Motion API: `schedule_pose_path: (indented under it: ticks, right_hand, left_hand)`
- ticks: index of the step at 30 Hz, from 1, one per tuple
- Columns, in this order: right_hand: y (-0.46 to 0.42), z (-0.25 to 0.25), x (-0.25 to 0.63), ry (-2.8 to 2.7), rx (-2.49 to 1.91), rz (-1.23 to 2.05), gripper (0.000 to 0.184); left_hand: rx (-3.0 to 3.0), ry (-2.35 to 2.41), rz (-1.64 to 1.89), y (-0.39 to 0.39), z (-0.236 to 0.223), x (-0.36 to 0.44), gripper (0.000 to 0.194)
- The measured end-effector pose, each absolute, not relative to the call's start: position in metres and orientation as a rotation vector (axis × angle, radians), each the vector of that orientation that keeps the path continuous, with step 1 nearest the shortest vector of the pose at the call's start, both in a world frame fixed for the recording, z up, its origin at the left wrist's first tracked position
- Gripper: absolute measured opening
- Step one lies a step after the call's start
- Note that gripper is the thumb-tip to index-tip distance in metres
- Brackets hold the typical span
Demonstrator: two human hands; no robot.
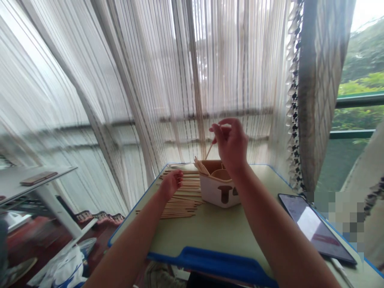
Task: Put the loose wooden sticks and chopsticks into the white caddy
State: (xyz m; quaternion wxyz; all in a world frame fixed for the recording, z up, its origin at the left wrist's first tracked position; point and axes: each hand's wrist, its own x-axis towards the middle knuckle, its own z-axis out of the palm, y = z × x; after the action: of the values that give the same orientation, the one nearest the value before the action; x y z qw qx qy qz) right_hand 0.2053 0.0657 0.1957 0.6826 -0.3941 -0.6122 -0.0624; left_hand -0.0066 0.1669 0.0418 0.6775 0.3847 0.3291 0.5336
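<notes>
My right hand (231, 142) is raised above the box, its fingers pinched on the upper end of a thin wooden chopstick (209, 150) that slants down to the left. Behind the box's left rim the chopstick's lower end is lost from view. The white box (211, 194) has a brown rim and dark cut-out shapes on its front. Several pale wooden pieces (201, 166) lean out of its left corner. Left of the box, my left hand (172, 185) hovers over or rests on loose chopsticks (180, 208), fingers loosely curled and slightly apart, with nothing visible in them.
The pale folding table (210, 232) has a blue edge with a raised blue lip in front. A large phone or tablet (318, 232) lies at the right, a white cable by it. Sheer curtains (144, 80) hang behind. A second table (18, 180) stands at far left.
</notes>
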Motion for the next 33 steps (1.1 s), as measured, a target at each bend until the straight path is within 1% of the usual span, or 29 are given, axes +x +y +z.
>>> schedule_pose_path:
  ticks: [2, 4, 7, 9, 12, 15, 18, 21, 26, 30, 33]
  right_hand:
    - [0.057, 0.2, 0.206, -1.357, -0.87, -0.139, 0.028]
    - [0.055, 0.202, 0.206, -1.367, -0.859, -0.121, 0.029]
    - [0.065, 0.197, 0.207, -1.434, -0.875, -0.029, 0.028]
    - [0.079, 0.189, 0.206, -1.474, -0.91, 0.08, 0.028]
    - [0.1, 0.177, 0.207, -1.502, -0.959, 0.254, 0.028]
    - [0.112, 0.17, 0.21, -1.588, -1.013, 0.333, 0.022]
    - [0.113, 0.17, 0.212, -1.728, -1.066, 0.31, 0.017]
    - [0.109, 0.173, 0.214, -1.832, -1.114, 0.267, 0.021]
    - [0.117, 0.17, 0.217, -2.028, -1.185, 0.185, 0.019]
    - [0.126, 0.166, 0.21, -2.098, -1.18, 0.139, 0.029]
    - [0.122, 0.167, 0.199, -2.097, -1.125, 0.148, 0.036]
  left_hand:
    - [0.923, 0.773, 1.219, 0.166, 0.042, -0.005, 0.014]
    - [1.061, 0.852, 1.347, 0.164, 0.04, -0.001, 0.017]
    - [1.372, 0.941, 1.55, 0.158, 0.035, 0.004, 0.028]
    - [1.559, 0.959, 1.489, 0.154, 0.03, 0.008, 0.032]
    - [1.763, 1.005, 1.272, 0.153, 0.021, 0.009, 0.034]
    - [1.912, 1.06, 1.207, 0.157, 0.015, 0.005, 0.036]
    - [2.02, 1.102, 1.203, 0.163, 0.014, 0.0, 0.033]
    - [2.071, 1.103, 1.154, 0.165, 0.015, -0.002, 0.028]
    - [2.105, 1.13, 1.128, 0.173, 0.014, -0.003, 0.029]
    - [2.211, 1.177, 1.11, 0.184, 0.011, -0.01, 0.025]
    - [2.326, 1.17, 0.992, 0.189, 0.012, -0.017, 0.018]
